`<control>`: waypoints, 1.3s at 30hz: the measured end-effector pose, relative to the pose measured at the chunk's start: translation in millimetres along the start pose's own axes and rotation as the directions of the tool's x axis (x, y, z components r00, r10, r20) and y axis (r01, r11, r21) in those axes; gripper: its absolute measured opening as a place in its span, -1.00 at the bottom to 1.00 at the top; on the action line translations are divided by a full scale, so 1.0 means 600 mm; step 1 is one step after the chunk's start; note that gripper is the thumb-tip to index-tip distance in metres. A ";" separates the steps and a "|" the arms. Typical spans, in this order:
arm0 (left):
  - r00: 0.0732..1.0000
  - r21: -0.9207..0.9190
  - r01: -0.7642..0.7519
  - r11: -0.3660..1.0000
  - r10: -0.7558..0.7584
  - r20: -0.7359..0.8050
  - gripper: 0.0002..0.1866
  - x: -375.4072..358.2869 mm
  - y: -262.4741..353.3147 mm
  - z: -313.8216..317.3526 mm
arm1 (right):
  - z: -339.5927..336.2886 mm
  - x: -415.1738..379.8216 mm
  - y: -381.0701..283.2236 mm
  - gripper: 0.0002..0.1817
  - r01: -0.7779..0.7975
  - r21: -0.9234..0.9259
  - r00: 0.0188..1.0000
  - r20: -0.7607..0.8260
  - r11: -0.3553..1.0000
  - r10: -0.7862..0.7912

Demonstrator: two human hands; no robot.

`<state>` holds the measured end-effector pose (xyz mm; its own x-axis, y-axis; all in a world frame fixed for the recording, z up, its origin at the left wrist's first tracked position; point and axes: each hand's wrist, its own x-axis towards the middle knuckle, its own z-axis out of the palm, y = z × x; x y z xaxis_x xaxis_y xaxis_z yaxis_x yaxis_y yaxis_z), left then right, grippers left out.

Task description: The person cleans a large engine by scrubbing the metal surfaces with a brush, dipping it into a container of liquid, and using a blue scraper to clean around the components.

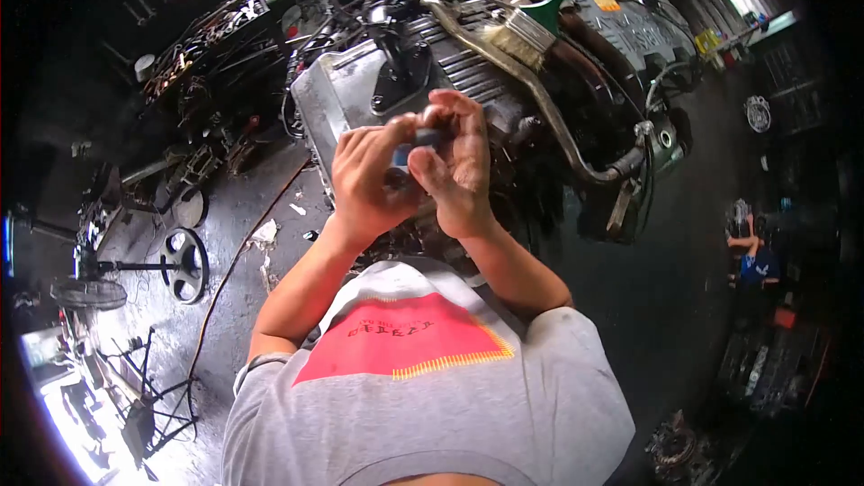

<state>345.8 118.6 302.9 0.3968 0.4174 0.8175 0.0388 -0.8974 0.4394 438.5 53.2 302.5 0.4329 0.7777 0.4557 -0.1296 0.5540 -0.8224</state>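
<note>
So both hands are up in front of the chest, curled in toward each other with the fingers closed around one small dark part (434,137). Left hand (367,173) wraps it from one side, right hand (463,162) from the other, thumb in close. There's a bluish patch in the gap between them, but it's blurry and the fingers cover most of it, so I honestly can't tell what the part is or which hand bears the weight.

The part sits in the space between the two hands, right in front of the engine (328,94) from this angle. That's what would worry me: if the fingertips slip (they look kinda smudged, maybe greasy), I reckon it could drop into the clutter below and be a pain to fish out. Shifting it from one hand to the other without a firm pinch would be the likely cause.

Other risk: the green-handled brush (533,29) lies across the engine top, just beside the bent metal pipe (560,130). A careless forearm reaching over could knock it off, or bump a knuckle on the black bracket (400,81) ahead of the fingers.
</note>
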 end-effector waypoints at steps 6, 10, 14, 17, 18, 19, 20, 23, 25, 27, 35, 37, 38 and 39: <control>0.966 0.183 0.204 0.962 -0.167 -0.200 -0.61 -0.012 -0.026 -0.059 | -0.011 0.111 0.028 -0.44 0.207 -0.441 0.978 0.063 0.874 -0.199; 0.837 0.132 0.421 0.897 -0.329 -0.437 -0.61 -0.068 -0.062 -0.168 | -0.202 0.336 -0.032 -0.17 -0.192 -0.978 0.743 -0.196 0.077 -0.640; 0.648 0.301 0.705 0.642 -0.412 -0.640 -0.66 -0.184 -0.100 -0.288 | -0.311 0.403 -0.031 -0.33 -0.506 -0.862 0.842 -0.500 0.025 -0.201; 0.598 0.423 0.791 0.442 -0.407 -0.691 -0.64 -0.334 -0.129 -0.360 | -0.350 0.413 -0.017 -0.58 -0.471 -0.780 0.878 -0.459 0.413 0.133; 0.520 0.424 0.854 0.303 -0.448 -0.727 -0.62 -0.403 -0.138 -0.383 | -0.326 0.393 -0.037 -0.65 -0.438 -0.765 0.899 -0.377 0.473 0.224; 0.441 0.419 0.894 0.157 -0.475 -0.762 -0.61 -0.461 -0.135 -0.399 | -0.309 0.376 -0.050 -0.71 -0.413 -0.738 0.908 -0.286 0.534 0.307; 0.303 0.318 0.947 0.049 -0.467 -0.831 -0.59 -0.491 -0.114 -0.398 | -0.306 0.371 -0.053 -0.71 -0.416 -0.731 0.907 -0.287 0.541 0.308; 0.011 0.105 0.964 -0.246 -0.358 -0.934 -0.59 -0.639 -0.073 -0.403 | -0.283 0.362 -0.079 -0.79 -0.068 -0.867 0.953 0.090 0.494 0.289; -0.086 0.020 0.949 -0.315 -0.320 -0.943 -0.63 -0.748 -0.044 -0.402 | -0.224 0.358 -0.122 -0.81 0.003 -0.852 0.985 0.093 0.523 0.145; -0.184 -0.046 0.906 -0.420 -0.294 -0.938 -0.64 -0.756 -0.016 -0.376 | -0.208 0.370 -0.126 -0.75 0.062 -0.831 0.998 0.036 0.553 -0.057; -0.330 -0.064 0.804 -0.592 -0.354 -0.875 -0.65 -0.823 0.014 -0.310 | -0.173 0.368 0.119 -0.60 -0.236 -0.942 0.913 -0.299 0.238 -0.276; -0.333 -0.057 0.803 -0.594 -0.366 -0.869 -0.65 -0.798 0.019 -0.305 | -0.160 0.357 0.152 -0.58 -0.349 -0.903 0.879 -0.408 0.251 -0.245; -0.344 -0.052 0.792 -0.608 -0.375 -0.861 -0.65 -0.791 0.028 -0.300 | -0.132 0.341 0.151 -0.58 -0.454 -0.838 0.852 -0.508 0.304 -0.128; -0.271 0.005 0.804 -0.595 -0.374 -0.887 -0.65 -0.873 0.014 -0.304 | -0.132 0.342 0.175 -0.57 -0.366 -0.915 0.871 -0.402 0.172 -0.282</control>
<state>-29.1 -81.3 -53.4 -0.9356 0.3488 -0.0553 0.3006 0.8686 0.3938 584.2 247.7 282.7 0.7722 0.4021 0.4920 0.6350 -0.4609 -0.6199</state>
